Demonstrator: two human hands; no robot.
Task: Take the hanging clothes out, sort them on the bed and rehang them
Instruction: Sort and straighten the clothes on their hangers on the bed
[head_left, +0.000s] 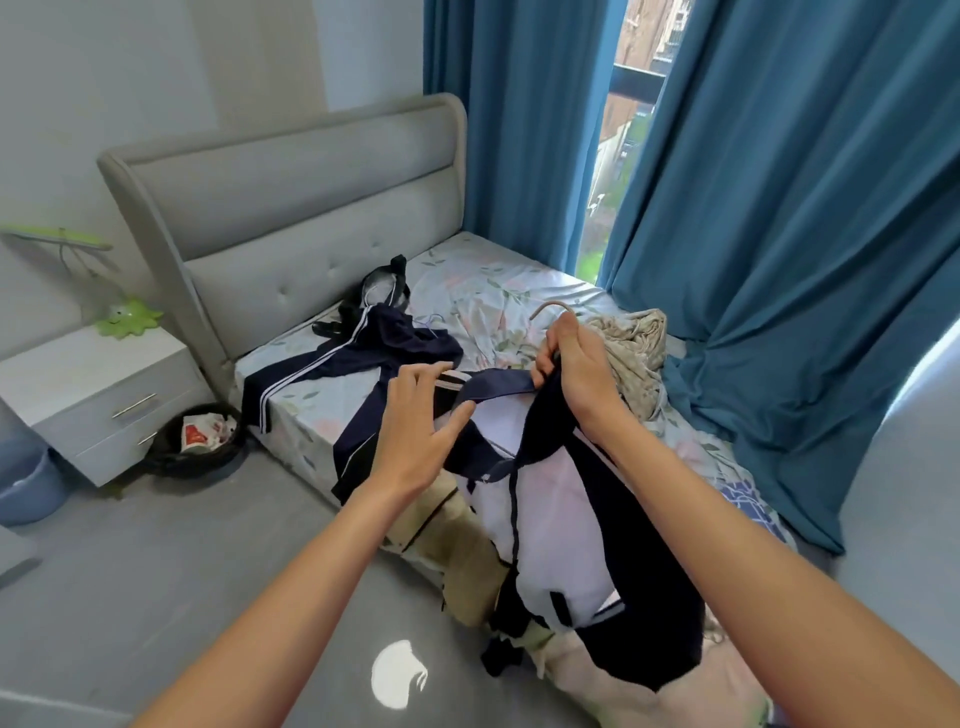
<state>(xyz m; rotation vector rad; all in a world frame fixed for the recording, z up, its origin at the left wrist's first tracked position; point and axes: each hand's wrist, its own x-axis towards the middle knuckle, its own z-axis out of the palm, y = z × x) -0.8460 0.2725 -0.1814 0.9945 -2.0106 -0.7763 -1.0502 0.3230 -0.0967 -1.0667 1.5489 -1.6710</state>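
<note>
My right hand (576, 358) grips a hanger (550, 307) at its neck, together with the navy collar of a white and navy jacket (561, 525) that hangs from it over the bed's near edge. My left hand (421, 415) is spread open beside the jacket's collar, fingertips at the navy band. Navy trousers with white side stripes (363, 358) lie across the bed (498, 291). Beige trousers (457, 551) drape off the mattress edge under the jacket. A black garment (382, 286) lies by the headboard.
A crumpled beige floral blanket (636, 353) sits on the bed to the right. Blue curtains (779, 208) hang behind it. A white nightstand (98, 395), a black bin (200, 436) and a blue basin (31, 488) stand on the grey floor at left.
</note>
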